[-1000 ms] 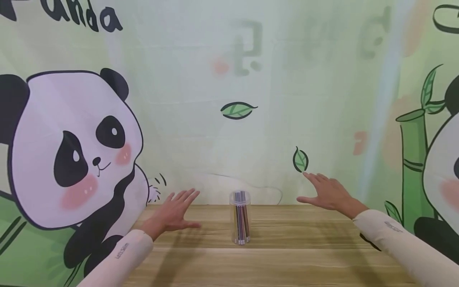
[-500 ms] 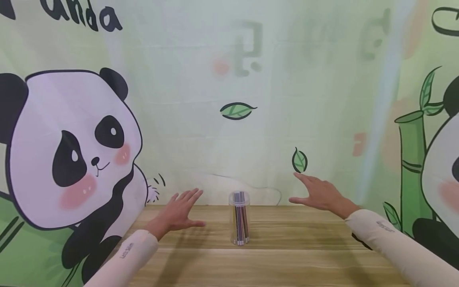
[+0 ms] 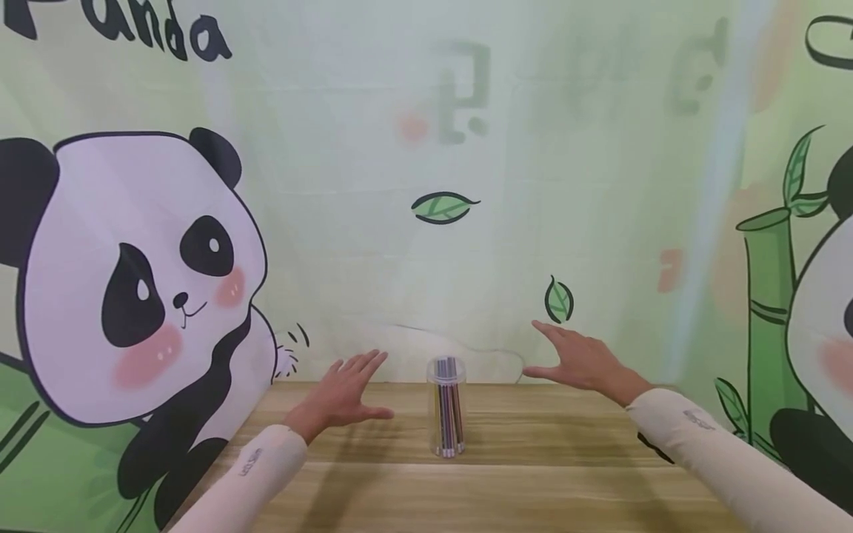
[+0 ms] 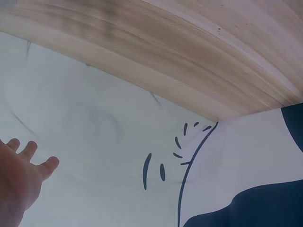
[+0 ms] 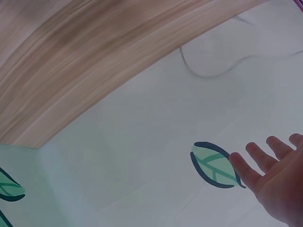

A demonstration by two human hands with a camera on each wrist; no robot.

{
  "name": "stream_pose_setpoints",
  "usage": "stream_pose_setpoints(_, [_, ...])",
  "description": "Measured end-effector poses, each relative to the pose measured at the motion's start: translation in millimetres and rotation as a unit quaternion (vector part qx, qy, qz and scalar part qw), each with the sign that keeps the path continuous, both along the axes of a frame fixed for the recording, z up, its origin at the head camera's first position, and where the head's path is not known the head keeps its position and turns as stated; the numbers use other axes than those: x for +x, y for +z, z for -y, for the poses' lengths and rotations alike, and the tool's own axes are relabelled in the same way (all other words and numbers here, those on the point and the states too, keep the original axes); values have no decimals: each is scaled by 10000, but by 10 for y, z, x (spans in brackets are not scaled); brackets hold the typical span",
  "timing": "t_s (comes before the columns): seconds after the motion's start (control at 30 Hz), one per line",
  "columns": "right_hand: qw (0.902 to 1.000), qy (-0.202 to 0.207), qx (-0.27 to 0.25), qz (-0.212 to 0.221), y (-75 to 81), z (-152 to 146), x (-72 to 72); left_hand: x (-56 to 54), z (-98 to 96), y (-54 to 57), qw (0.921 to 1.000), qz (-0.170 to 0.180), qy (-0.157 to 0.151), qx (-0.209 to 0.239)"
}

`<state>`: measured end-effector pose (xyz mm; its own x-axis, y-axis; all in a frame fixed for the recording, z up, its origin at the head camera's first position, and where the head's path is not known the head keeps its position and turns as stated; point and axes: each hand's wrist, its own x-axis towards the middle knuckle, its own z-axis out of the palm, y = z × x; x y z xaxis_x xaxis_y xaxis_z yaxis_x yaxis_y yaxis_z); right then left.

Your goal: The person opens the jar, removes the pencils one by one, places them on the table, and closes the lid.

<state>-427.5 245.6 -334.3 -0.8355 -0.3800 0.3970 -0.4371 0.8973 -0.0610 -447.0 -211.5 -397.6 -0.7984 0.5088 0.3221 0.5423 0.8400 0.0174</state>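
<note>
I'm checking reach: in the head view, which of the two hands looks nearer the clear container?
The left hand, just left of the clear container: it leaves a narrower gap there than the right hand does on the other side.

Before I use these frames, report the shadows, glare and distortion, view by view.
Head view: soft shadows on the table below the left hand and right hand; a pale streak, perhaps glare, down the backdrop at right; the sticks in the clear container hard to separate. Left wrist view: dim, the table's grain curved. Right wrist view: dim, the table's edge bowed, probably lens distortion.
</note>
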Motion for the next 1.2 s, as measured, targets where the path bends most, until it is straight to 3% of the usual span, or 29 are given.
stream_pose_setpoints(0.27, [9999,126,-2,39,37,197,-34,-15,-73,-6,9999,109,97,34])
stream_pose_setpoints(0.63, [9994,306,-97,90,0,409,-71,-37,-194,-64,9997,170,5,196])
stream_pose_setpoints(0.9, [9989,450,-81,142,25,579,-120,-41,-288,-23,9991,177,-13,394])
stream_pose_setpoints(1.2, [9985,481,51,244,-75,681,-137,-28,-429,-43,9986,253,-127,441])
